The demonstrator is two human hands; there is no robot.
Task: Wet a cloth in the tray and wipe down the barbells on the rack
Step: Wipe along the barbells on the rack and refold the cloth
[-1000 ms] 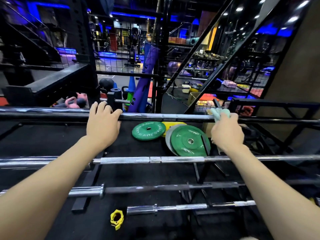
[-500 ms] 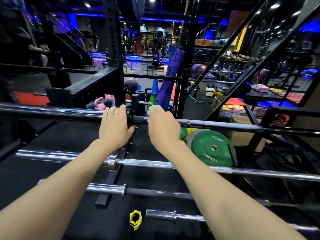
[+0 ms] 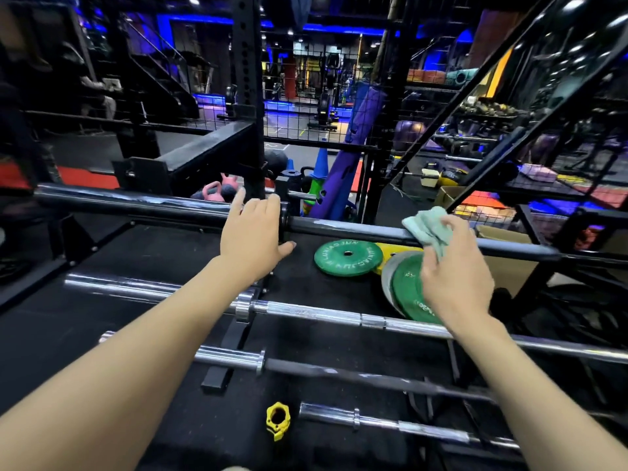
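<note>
The top black barbell [image 3: 356,229] crosses mid-frame, streaked with pale smears, with a crumpled pale green cloth [image 3: 429,229] draped on it at centre right. My right hand [image 3: 455,283] grasps that cloth against the bar; my left hand [image 3: 253,239] lies released, fingers straight over the bar at its collar. Green plates [image 3: 346,258] lie beneath, chrome barbells [image 3: 323,314] nearer me, a yellow collar [image 3: 278,420] at bottom centre.
</note>
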